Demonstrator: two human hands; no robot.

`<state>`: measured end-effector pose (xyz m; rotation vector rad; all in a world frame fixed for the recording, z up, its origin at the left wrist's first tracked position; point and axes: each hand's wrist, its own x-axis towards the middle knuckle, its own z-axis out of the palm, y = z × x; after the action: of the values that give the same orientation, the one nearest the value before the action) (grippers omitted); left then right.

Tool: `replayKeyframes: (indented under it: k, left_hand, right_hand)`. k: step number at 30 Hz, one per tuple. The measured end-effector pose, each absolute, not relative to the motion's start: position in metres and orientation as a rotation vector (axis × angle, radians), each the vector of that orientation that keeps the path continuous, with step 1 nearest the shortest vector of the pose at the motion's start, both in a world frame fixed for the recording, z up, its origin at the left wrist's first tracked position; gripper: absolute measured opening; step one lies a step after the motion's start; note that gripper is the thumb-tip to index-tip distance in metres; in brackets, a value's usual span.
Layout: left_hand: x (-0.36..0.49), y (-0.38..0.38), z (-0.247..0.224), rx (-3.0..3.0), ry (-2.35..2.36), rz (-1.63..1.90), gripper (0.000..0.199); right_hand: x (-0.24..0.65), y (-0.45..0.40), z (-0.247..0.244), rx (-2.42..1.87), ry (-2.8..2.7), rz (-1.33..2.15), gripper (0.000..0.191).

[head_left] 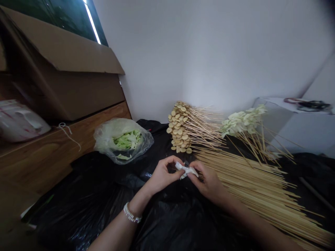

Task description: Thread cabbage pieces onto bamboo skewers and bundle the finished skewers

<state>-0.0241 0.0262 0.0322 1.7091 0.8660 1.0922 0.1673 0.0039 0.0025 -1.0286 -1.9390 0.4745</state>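
Observation:
Both hands meet at the middle over black plastic, pinching a small crumpled white piece (186, 170) between thumbs and fingers. My left hand (164, 174), with a beaded bracelet at the wrist, holds its left end; my right hand (208, 179) grips its right end. Whether the piece is tissue or leaf is hard to tell. Just beyond the hands lies a stack of skewers tipped with round pale slices (180, 127). Many bare wooden sticks (248, 181) spread out beside and under my right forearm. Skewers with pale green leaves (243, 122) rest farther right.
A clear plastic bag (102, 136) holding cut green leaves (128, 140) sits left of the hands. An open cardboard box (78, 94) and a white container (21, 120) stand on a wooden surface (49, 153) at left. A white wall (162, 55) rises behind.

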Motion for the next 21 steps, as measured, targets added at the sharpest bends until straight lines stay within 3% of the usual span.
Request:
replayKeyframes:
  k: [7, 21]
  left_hand:
    - [-0.027, 0.027, 0.034, 1.747, 0.821, 1.063, 0.018]
    - [-0.017, 0.019, 0.023, 1.728, 0.963, 1.186, 0.021]
  right_hand:
    - [0.164, 0.002, 0.011, -1.061, -1.878, 0.677, 0.010]
    - [0.158, -0.003, 0.007, -1.225, -1.735, 0.632, 0.009]
